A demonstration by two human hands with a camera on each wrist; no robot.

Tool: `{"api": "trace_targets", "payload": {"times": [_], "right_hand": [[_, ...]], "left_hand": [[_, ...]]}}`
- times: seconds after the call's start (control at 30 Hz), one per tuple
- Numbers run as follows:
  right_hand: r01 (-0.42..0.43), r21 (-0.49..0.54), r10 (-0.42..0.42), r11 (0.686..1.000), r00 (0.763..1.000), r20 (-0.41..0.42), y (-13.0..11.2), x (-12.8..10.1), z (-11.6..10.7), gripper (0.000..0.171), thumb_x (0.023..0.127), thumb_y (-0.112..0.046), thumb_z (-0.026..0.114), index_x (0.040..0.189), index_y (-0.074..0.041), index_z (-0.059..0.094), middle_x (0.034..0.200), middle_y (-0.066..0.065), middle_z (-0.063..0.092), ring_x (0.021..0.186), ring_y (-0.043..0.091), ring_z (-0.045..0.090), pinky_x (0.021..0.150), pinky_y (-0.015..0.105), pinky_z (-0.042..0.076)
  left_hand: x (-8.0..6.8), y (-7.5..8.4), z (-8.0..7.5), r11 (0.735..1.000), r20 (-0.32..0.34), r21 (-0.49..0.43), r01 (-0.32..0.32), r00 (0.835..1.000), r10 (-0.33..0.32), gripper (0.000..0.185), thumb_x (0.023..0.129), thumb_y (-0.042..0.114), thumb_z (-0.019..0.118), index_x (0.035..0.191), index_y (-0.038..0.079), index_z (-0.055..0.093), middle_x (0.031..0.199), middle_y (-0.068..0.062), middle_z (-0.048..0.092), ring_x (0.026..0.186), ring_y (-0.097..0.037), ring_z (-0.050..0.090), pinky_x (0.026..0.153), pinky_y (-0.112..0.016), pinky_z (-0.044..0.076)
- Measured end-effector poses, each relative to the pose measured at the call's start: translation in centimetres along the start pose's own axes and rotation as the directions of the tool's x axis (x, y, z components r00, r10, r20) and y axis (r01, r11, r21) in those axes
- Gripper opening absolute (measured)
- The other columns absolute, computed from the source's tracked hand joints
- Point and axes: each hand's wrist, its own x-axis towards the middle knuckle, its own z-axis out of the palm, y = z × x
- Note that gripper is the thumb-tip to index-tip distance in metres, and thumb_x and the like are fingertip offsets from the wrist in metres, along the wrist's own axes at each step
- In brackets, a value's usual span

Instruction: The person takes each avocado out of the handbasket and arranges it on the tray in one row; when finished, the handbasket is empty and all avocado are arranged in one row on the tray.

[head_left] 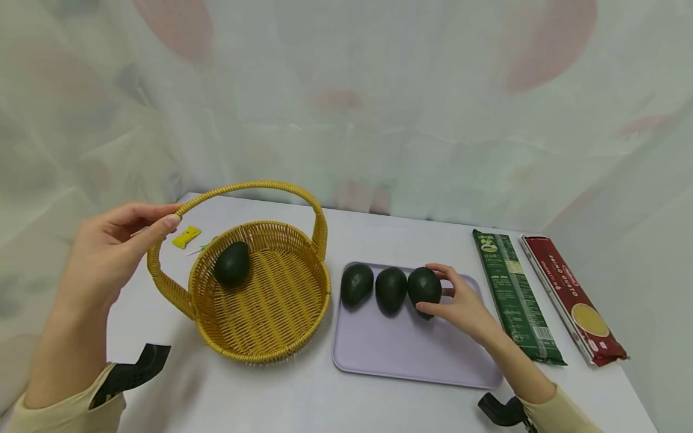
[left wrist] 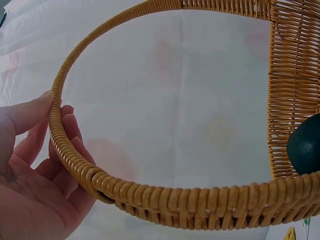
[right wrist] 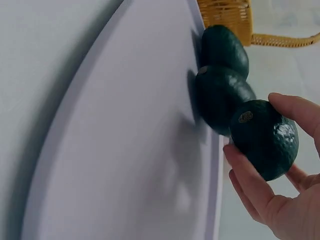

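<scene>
A wicker basket (head_left: 271, 313) with a tall arched handle (head_left: 254, 185) stands on the left, one dark green avocado (head_left: 232, 264) inside it by the far left wall. My left hand (head_left: 110, 249) grips the left side of that handle, thumb and fingers around it in the left wrist view. To the right, a lilac tray (head_left: 411, 355) bears two avocados (head_left: 357, 285) (head_left: 391, 290) side by side along its far edge. Beside them my right hand (head_left: 460, 307) holds a third avocado (right wrist: 264, 140) between thumb and fingers; in the right wrist view it appears raised off the tray.
Right of the tray lie a green spaghetti packet (head_left: 517, 294) and a red pasta packet (head_left: 574, 300). Behind the basket are a small yellow object (head_left: 186, 237) and a thin white-and-green item (head_left: 200, 248). A patterned curtain (head_left: 346, 120) hangs behind the white table (head_left: 260, 397).
</scene>
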Motion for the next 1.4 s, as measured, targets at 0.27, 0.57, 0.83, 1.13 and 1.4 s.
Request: {"api": "trace_targets", "payload": {"times": [0.27,0.57,0.83,1.13,1.4], "right_hand": [[-0.048,-0.035,0.046,0.998,0.997,-0.066,1.5,0.9,0.4,0.082,0.078,-0.029,0.084,0.146,-0.018,0.039,0.141,0.020,0.041,0.117,0.043,0.052,0.084,0.050,0.048],[-0.006,-0.084,0.000,0.996,0.997,-0.074,2.1,1.4,0.6,0.081,0.077,-0.031,0.084,0.143,-0.014,0.041,0.132,0.021,0.048,0.114,0.043,0.055,0.086,0.053,0.048],[0.040,-0.145,-0.053,0.989,0.995,-0.084,2.7,1.7,1.0,0.080,0.076,-0.031,0.085,0.140,-0.008,0.044,0.126,0.024,0.050,0.109,0.044,0.057,0.086,0.055,0.048],[0.068,-0.228,-0.095,0.971,0.989,-0.112,2.7,1.9,1.1,0.074,0.079,-0.033,0.083,0.137,-0.008,0.047,0.122,0.021,0.052,0.104,0.040,0.061,0.085,0.054,0.050],[0.074,-0.249,-0.107,0.966,0.987,-0.121,2.3,1.7,0.7,0.067,0.082,-0.036,0.079,0.135,-0.007,0.050,0.125,0.020,0.053,0.104,0.039,0.061,0.082,0.051,0.052]], "left_hand": [[-0.2,0.0,0.4,0.999,-0.013,-0.035,-0.016,1.000,0.016,0.014,0.087,-0.008,0.067,0.097,-0.001,0.074,0.100,-0.001,0.074,0.081,-0.010,0.063,0.072,-0.012,0.049],[-0.4,-0.1,0.5,0.998,-0.034,-0.045,-0.037,0.999,0.035,0.016,0.086,-0.008,0.067,0.098,0.000,0.075,0.098,-0.004,0.074,0.078,-0.012,0.062,0.069,-0.013,0.049],[-0.3,-0.1,0.5,0.999,-0.042,-0.034,-0.035,0.999,0.034,0.016,0.086,-0.008,0.068,0.098,0.000,0.075,0.098,-0.003,0.074,0.077,-0.012,0.061,0.068,-0.013,0.049],[-0.3,0.0,0.5,1.000,-0.043,-0.018,-0.025,0.999,0.024,0.015,0.086,-0.007,0.068,0.098,0.001,0.075,0.098,-0.002,0.074,0.077,-0.011,0.061,0.068,-0.013,0.049],[-0.4,0.0,0.5,1.000,-0.038,-0.018,-0.024,0.999,0.023,0.016,0.087,-0.006,0.068,0.098,0.002,0.075,0.098,-0.002,0.074,0.077,-0.011,0.060,0.068,-0.014,0.048]]}}
